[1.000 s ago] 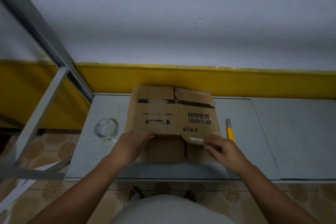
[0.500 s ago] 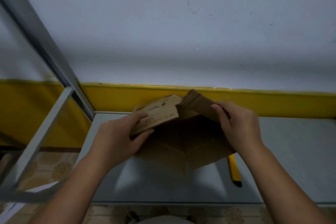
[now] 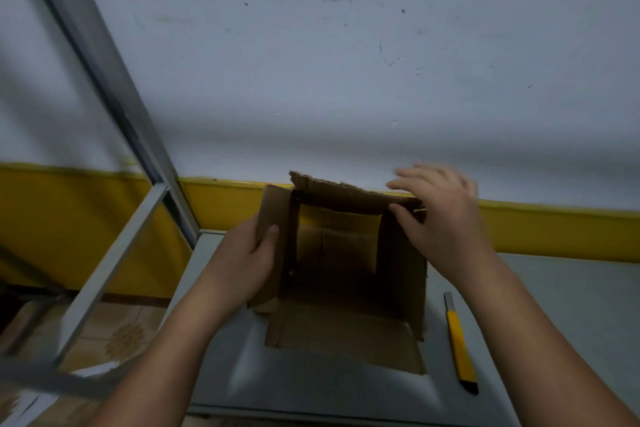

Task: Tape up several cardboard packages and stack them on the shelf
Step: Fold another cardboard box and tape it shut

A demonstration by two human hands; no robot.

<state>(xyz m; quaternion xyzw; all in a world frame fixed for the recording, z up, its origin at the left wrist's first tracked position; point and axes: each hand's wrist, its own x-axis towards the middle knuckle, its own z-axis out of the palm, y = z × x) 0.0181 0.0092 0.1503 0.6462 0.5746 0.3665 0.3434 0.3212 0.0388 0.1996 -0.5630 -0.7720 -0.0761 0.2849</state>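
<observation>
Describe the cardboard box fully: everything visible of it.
The cardboard box is brown, worn corrugated board, standing as an open shell whose opening faces the camera. Its top edge is ragged, and a near flap lies flat on the grey table. The left hand grips its left wall, and the right hand pinches its top right corner.

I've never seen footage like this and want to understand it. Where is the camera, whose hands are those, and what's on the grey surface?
No machine here: a person wears a wide-angle camera on the head, looking down at their bare hands. The left hand grips the left flap of an open cardboard box. The right hand, blurred, pinches its upper flap. The box rests on a grey table, its lowest flap lying flat. A yellow utility knife lies right of it, apart. A metal shelf frame stands at left.
</observation>
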